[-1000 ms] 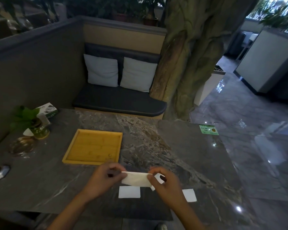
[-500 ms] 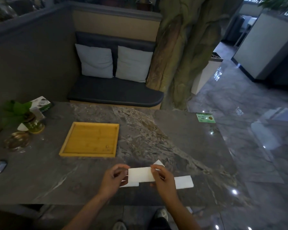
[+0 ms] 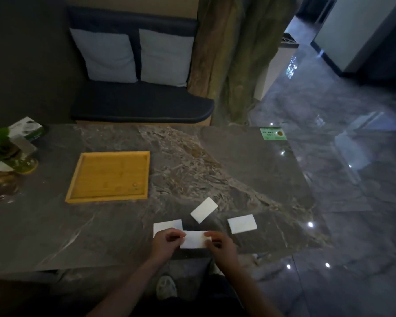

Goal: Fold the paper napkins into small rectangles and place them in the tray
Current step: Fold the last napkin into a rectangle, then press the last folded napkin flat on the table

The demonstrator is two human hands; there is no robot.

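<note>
A white folded napkin (image 3: 193, 239) sits between my hands near the table's front edge. My left hand (image 3: 166, 243) pinches its left end and my right hand (image 3: 221, 244) pinches its right end. Three more folded white napkins lie on the table: one (image 3: 167, 225) partly behind my left hand, one tilted (image 3: 204, 209) just beyond, one (image 3: 242, 223) to the right. The wooden tray (image 3: 110, 176) lies to the left farther back, with nothing in it.
A plant in a green pot (image 3: 14, 156), a tissue box (image 3: 28, 129) and a glass dish (image 3: 1, 185) crowd the table's left end. A green card (image 3: 273, 133) lies at the far right corner. A bench with cushions (image 3: 133, 56) stands behind the table.
The napkin in my hands has been folded shorter and brought down toward the table's front edge. The view has tipped downward, showing three folded napkins on the table.
</note>
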